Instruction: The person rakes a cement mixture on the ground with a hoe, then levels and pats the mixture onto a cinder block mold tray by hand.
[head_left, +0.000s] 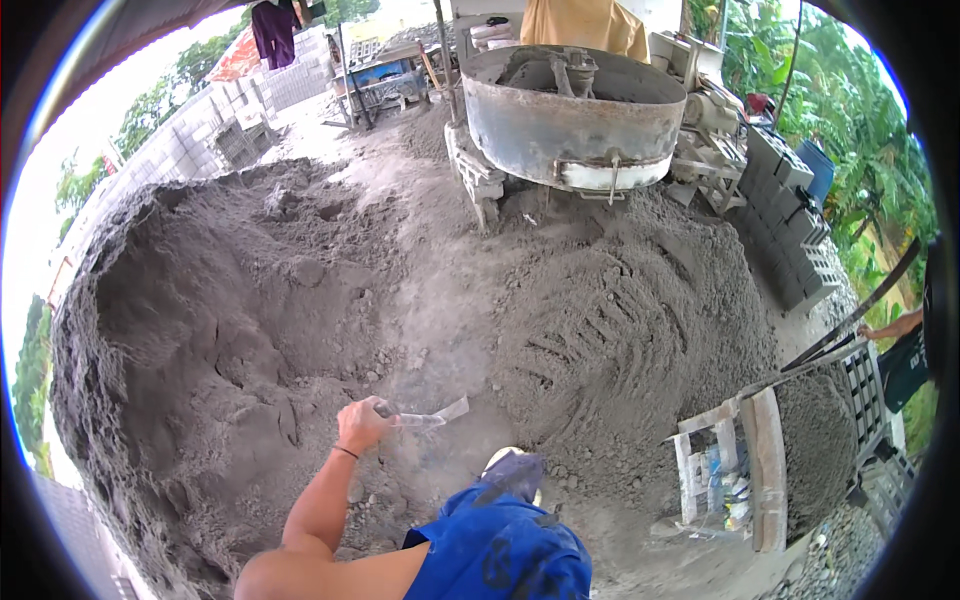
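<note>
My left hand (pixel 362 426), with a dark band at the wrist, is closed around one end of a pale, partly see-through long object (pixel 422 420). A dark bit shows by the fingers, and the far end widens into a flat, angled piece. Its exact kind I cannot make out. It is held above a strip of grey ground between two heaps. Left of the hand rises a big hollowed pile of grey sand-like material (pixel 250 340). To the right spreads a lower mound (pixel 620 330) with raked-looking grooves. My right hand is out of view.
A large round metal mixer drum (pixel 570 125) stands at the back. Front right, a worn wooden frame (pixel 766 470) has bottles beside it. Another person's arm (pixel 895 326) reaches in at the far right, near stacked grey blocks (pixel 785 215). My shoe (pixel 500 456) is below.
</note>
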`<state>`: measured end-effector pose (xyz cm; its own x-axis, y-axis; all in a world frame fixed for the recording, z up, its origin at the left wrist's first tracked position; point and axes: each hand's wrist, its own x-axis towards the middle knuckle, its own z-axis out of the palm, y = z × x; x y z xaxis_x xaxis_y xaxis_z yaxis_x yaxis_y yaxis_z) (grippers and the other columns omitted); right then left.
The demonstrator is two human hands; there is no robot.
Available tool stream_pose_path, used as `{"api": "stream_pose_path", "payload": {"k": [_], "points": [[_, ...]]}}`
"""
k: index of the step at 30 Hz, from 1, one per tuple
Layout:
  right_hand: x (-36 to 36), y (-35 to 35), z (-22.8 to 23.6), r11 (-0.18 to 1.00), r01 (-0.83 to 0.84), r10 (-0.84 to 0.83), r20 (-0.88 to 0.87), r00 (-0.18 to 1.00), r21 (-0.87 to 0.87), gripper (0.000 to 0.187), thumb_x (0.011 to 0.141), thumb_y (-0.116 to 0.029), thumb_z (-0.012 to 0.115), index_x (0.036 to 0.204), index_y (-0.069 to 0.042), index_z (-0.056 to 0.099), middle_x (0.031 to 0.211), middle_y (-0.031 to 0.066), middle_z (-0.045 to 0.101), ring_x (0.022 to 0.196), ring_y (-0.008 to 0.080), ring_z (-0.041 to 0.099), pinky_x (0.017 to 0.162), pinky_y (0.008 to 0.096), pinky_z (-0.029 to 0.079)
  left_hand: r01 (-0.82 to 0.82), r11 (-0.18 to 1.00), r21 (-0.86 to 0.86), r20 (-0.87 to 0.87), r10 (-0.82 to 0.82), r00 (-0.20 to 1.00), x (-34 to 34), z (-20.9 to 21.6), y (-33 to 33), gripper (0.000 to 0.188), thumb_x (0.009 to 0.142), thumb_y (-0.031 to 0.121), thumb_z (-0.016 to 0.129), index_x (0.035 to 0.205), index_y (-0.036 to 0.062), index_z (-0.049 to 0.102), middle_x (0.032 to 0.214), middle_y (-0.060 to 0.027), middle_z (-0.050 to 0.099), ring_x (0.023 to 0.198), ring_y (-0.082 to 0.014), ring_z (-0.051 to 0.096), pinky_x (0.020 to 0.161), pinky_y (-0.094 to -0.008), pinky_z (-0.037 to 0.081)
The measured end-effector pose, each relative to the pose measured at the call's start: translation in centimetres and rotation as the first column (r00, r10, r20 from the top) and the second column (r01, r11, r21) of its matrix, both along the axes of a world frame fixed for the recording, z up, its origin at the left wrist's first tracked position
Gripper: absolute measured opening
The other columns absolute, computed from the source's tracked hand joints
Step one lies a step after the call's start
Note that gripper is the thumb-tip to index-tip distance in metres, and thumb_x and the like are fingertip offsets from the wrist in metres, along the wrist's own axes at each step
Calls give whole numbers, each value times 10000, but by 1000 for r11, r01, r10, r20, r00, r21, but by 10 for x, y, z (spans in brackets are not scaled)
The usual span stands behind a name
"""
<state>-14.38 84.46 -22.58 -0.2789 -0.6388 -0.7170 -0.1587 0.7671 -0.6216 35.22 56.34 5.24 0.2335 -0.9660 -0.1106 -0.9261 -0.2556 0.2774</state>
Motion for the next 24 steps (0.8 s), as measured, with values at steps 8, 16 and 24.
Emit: {"api": "stream_pose_path", "payload": {"k": [8,16,24], "points": [[-10,-9,-12,974,191,-203,98,974,122,516,926,-341,561,1290,23,522,1166,219,651,994,356,662,826,474,523,-19,999,30,-16,19,1000,28,-10,16,431,687,491,782,925,134,741,818,-110,726,833,-323,697,767,-435,526],[-22,-35,-46,869,441,-491,287,823,222,553,954,-323,504,1407,-20,410,1323,210,572,1066,390,633,857,521,518,36,998,50,44,-38,998,31,-1,10,432,681,505,785,954,173,745,828,-103,728,827,-316,695,775,-424,525],[-9,-13,-41,841,512,-541,321,778,175,471,929,-302,541,1284,6,527,1194,220,636,953,370,669,758,479,540,64,992,107,15,-66,998,39,10,-26,443,693,519,760,941,153,740,895,-141,725,896,-346,683,802,-442,526]]}}
